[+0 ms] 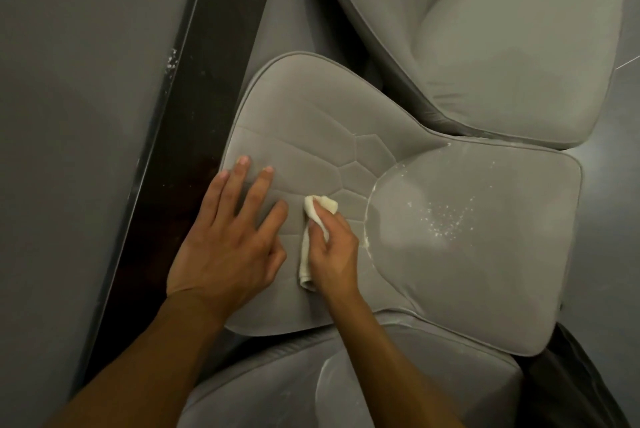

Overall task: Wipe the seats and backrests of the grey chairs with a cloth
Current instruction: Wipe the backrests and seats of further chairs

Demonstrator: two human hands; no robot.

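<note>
- Cloth (320, 206): small, white, bunched. Lies on the quilted backrest (311, 130) of the middle chair, near the curved seam where backrest meets seat (485, 254). One tail trails back beside the palm.
- Right hand (334, 251): fingers curled round the cloth, pressing its wad onto the fabric. Bunching likely gives a firm pad for rubbing along the stitch lines.
- Left hand (230, 244): flat, fingers straight and spread, holding nothing. Rests on the backrest toward its left edge, probably to steady the chair against the rubbing.
- Specks (446, 220): white, scattered about the middle of the seat, with more white along the seam. Seat judged not yet wiped.
- Far chair (502, 64): top right, touching the middle chair's seat at a corner. No specks visible on it.
- Near chair (277, 386): at the bottom, under the forearms. Faint pale line along its seam.
- Dark band (194, 150): runs slantwise just beside the backrest's left edge, pale chips on it. Cannot tell what it belongs to.
</note>
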